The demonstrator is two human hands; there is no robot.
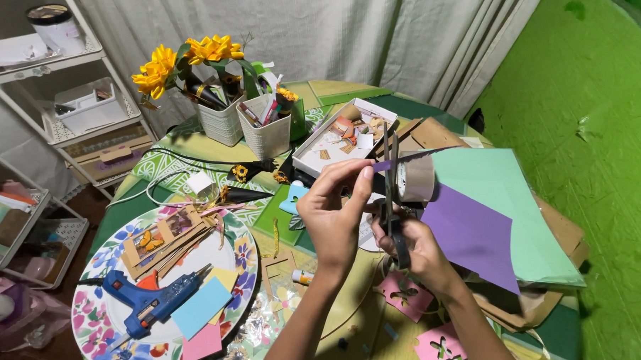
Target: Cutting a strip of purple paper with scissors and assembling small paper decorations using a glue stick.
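Head view: my left hand pinches a purple paper strip. My right hand grips black scissors beside a tape roll

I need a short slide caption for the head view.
Left hand pinches a purple paper strip; right hand holds scissors and tape roll above craft table.

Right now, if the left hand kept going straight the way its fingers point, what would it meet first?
The left hand points up and to the right, its fingertips already on a purple strip. Just past that sits the tape roll, likely first, though depth is hard to judge.
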